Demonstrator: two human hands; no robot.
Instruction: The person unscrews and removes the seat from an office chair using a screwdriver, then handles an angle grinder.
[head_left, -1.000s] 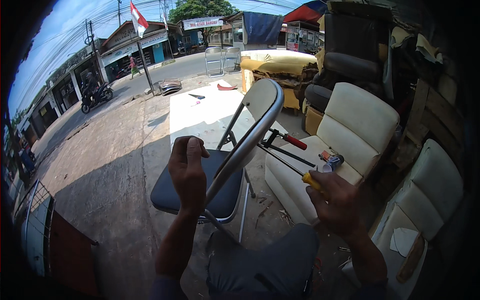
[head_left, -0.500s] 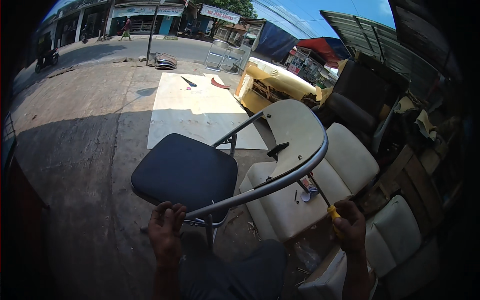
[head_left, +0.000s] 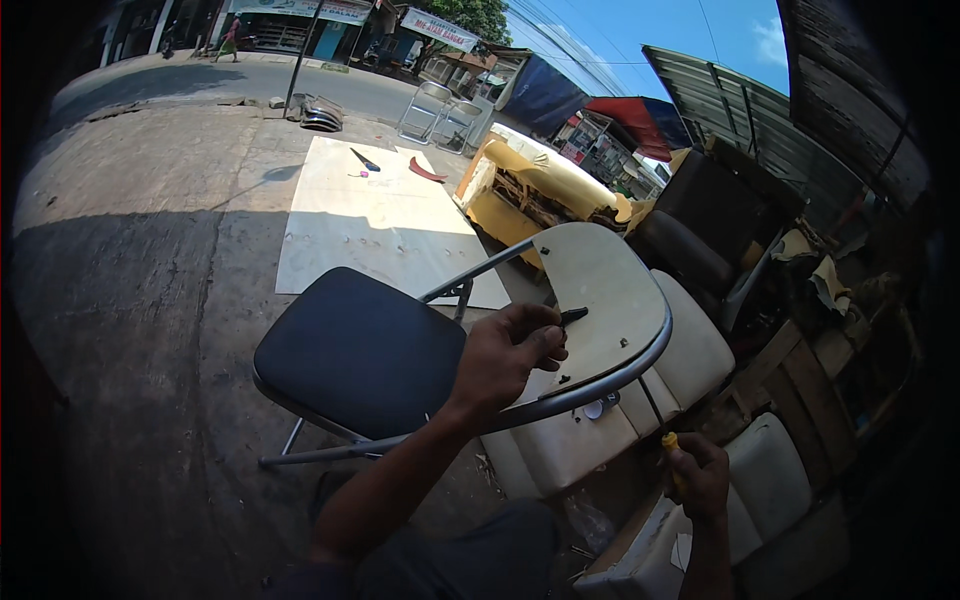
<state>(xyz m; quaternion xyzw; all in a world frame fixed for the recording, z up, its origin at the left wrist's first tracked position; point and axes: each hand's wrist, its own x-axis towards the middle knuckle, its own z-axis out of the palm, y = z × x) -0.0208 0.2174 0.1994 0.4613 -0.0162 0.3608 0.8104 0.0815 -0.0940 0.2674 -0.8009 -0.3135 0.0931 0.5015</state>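
A folding chair with a dark padded seat [head_left: 360, 350] and a bent grey metal tube frame [head_left: 600, 378] stands tilted before me. Its pale backrest panel [head_left: 605, 290] has small dark fasteners along its edge and a black piece [head_left: 574, 316] on its face. My left hand [head_left: 505, 362] reaches over the frame, fingers pinched together beside that black piece; what they hold, if anything, is hidden. My right hand [head_left: 697, 475] grips the yellow handle of a screwdriver [head_left: 672, 442], its shaft pointing up toward the frame's lower edge.
Behind the folding chair are cream padded seats [head_left: 675, 340], with another [head_left: 790, 475] at right. A pale board [head_left: 365, 225] on the ground carries a saw [head_left: 365, 160] and a red curved piece [head_left: 427, 170]. Torn furniture [head_left: 545, 180] and a dark armchair [head_left: 710, 215] stand beyond.
My left hand has moved from the near side of the tube frame up and right to the backrest panel. The panel has shifted slightly down and right in view; the screwdriver stays in my right hand.
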